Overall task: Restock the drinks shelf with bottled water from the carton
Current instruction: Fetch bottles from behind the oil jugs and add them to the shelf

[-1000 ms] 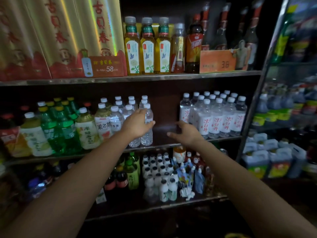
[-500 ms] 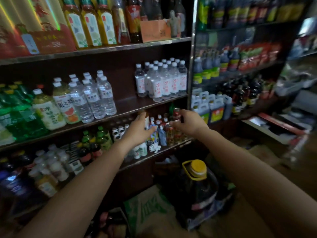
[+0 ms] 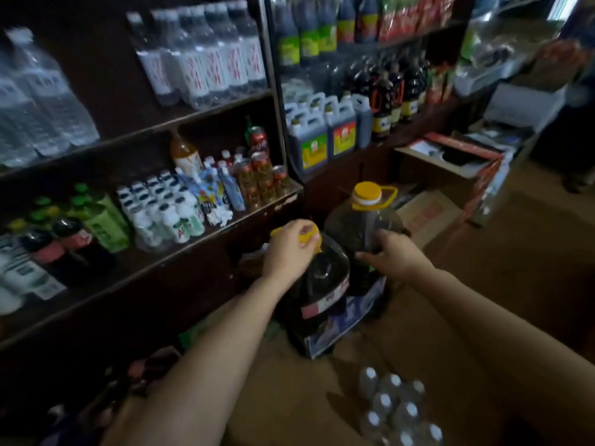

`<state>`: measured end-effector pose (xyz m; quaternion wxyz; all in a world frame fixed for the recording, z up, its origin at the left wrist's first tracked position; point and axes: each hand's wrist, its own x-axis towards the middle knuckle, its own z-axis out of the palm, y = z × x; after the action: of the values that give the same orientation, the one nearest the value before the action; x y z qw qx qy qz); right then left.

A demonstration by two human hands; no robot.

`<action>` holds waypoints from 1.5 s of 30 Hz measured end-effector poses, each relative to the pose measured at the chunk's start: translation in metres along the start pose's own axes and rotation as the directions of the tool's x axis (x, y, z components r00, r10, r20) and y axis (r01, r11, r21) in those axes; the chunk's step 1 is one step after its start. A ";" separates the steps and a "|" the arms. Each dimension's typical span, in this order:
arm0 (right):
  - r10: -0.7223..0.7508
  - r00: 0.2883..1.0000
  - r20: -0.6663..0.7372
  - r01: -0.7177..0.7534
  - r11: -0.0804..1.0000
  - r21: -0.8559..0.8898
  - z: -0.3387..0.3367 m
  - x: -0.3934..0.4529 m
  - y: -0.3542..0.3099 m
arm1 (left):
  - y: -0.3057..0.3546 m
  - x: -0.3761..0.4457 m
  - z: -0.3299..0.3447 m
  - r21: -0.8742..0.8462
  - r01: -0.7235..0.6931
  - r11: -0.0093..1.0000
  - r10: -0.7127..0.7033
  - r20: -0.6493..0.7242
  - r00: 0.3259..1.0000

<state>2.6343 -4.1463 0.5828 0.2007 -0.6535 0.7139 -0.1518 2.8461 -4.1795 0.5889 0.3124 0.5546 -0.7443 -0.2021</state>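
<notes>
Several water bottles with white caps stand in a brown carton at the bottom of the view, below both my forearms. On the drinks shelf stand red-labelled water bottles and, further left, a blurred group of clear bottles. My left hand hovers with loosely curled fingers in front of the yellow cap of a dark oil jug. My right hand lies against the side of a second yellow-capped jug, fingers straight. Neither hand holds a bottle.
The two oil jugs sit in a low box on the floor beside the shelf. Small white bottles, pouches and cans fill the lower shelf. To the right, jugs of sauce fill another rack, and open cardboard boxes lie on the floor.
My head has tipped down and right, so the shelves moved up and left. Both hands dropped from shelf height to the oil jugs. The carton of water bottles came into view.
</notes>
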 end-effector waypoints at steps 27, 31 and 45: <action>0.244 0.922 0.300 -0.257 0.966 0.005 0.483 0.003 0.315 | -0.308 -0.147 0.440 0.072 0.218 0.973 -0.223 0.522 0.823; 0.252 0.939 0.235 -0.260 0.966 0.002 0.499 0.008 0.318 | -0.317 -0.152 0.452 0.026 0.281 0.959 -0.254 0.512 0.821; 0.044 0.984 0.173 -0.052 0.998 0.041 0.297 0.008 0.198 | -0.212 -0.097 0.327 0.079 0.203 0.976 -0.198 0.709 0.677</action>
<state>2.6057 -4.1211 0.2278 0.2800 -0.6421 0.7057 -0.1061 2.7871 -4.1667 0.1921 -0.0221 0.5104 -0.7409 -0.4359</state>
